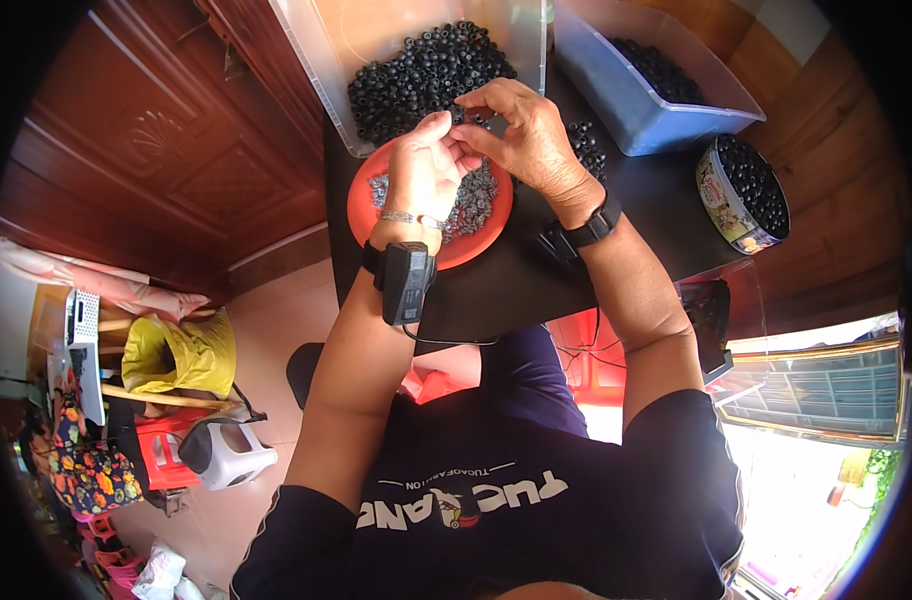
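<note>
My left hand (428, 168) is palm up over an orange-red bowl (361, 205), its fingers curled in and its thumb raised. Small silver-grey metal pieces (476, 205) lie in that bowl. Beside it, my right hand (526, 135) bends its thumb and fingers in a pinch, the thumb tip meeting the left fingers. Whatever sits between the fingertips is too small or hidden to make out. Just beyond both hands, a clear plastic bin (321, 75) holds a heap of small black ring-shaped parts (431, 75). A few loose black parts (586, 145) lie on the dark table (476, 300), right of my right hand.
A blue-tinted plastic bin (656, 125) with black parts stands at the far right. Near it is a round printed tub (726, 200) full of black pieces. A wooden door (146, 130) rises at left. A yellow bag (181, 350) and a white stool (231, 455) stand lower left.
</note>
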The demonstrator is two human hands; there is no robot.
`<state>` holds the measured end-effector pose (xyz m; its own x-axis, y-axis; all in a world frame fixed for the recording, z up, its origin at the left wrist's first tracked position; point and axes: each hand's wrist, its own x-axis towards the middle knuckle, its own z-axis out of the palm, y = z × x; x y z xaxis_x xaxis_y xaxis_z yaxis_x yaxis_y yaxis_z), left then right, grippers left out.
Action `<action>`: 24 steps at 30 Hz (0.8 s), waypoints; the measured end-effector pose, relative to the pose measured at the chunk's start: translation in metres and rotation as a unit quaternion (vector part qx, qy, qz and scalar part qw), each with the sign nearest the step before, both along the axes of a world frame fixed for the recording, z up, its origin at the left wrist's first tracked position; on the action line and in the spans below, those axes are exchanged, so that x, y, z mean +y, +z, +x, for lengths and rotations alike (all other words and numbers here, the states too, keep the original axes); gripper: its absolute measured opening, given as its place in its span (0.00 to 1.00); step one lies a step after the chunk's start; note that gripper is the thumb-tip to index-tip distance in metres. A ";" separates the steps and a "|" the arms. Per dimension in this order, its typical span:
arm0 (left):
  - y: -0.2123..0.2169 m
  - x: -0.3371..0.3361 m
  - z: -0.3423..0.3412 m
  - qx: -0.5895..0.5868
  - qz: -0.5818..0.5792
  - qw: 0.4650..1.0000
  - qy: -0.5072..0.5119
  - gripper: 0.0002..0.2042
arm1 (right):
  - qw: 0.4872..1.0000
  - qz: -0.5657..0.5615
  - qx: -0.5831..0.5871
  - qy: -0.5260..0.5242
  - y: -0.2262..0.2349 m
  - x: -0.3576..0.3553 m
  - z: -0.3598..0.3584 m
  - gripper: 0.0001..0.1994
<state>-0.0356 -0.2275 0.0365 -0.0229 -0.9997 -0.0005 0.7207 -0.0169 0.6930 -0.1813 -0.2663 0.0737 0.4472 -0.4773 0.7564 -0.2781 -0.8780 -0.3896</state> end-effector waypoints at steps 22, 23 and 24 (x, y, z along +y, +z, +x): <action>0.005 0.002 -0.005 0.031 -0.077 0.997 0.003 0.09 | 0.993 -0.113 0.008 -0.024 -0.001 0.006 0.005 0.11; 0.003 0.000 -0.005 0.036 -0.059 0.997 0.024 0.09 | 0.991 -0.131 0.014 -0.026 -0.003 0.005 0.008 0.10; 0.001 -0.002 -0.004 0.041 -0.041 0.997 0.045 0.09 | 0.988 -0.149 0.020 -0.028 -0.004 0.004 0.010 0.09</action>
<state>-0.0400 -0.2291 0.0372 0.0695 -0.9945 0.0789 0.7705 0.1038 0.6289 -0.1715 -0.2618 0.0693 0.4579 -0.2607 0.8499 -0.3400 -0.9347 -0.1035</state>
